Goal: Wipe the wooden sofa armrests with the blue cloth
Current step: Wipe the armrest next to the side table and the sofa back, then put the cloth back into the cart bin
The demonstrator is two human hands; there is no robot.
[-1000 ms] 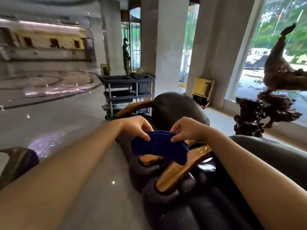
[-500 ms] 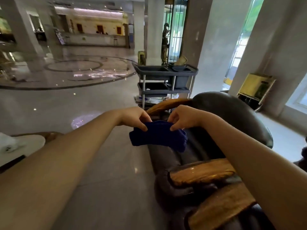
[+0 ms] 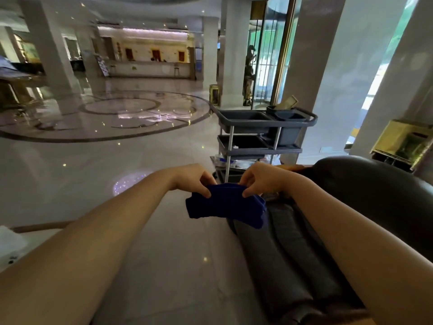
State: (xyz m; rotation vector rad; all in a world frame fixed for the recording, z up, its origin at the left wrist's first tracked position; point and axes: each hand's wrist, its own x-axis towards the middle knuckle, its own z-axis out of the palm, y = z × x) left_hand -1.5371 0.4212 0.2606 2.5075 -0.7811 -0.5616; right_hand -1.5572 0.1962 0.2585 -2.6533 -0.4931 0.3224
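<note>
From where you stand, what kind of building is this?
Probably a hotel lobby: a long reception counter at the back, a polished marble floor with a round inlaid pattern, tall columns, and a grey cleaning cart beside a dark sofa.

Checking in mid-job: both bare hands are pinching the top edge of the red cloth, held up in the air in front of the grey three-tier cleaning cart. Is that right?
Not quite: the cloth is dark blue, not red. The head view shows the left hand and right hand pinching its top edge, held up in the air in front of the grey three-tier cleaning cart.
</note>
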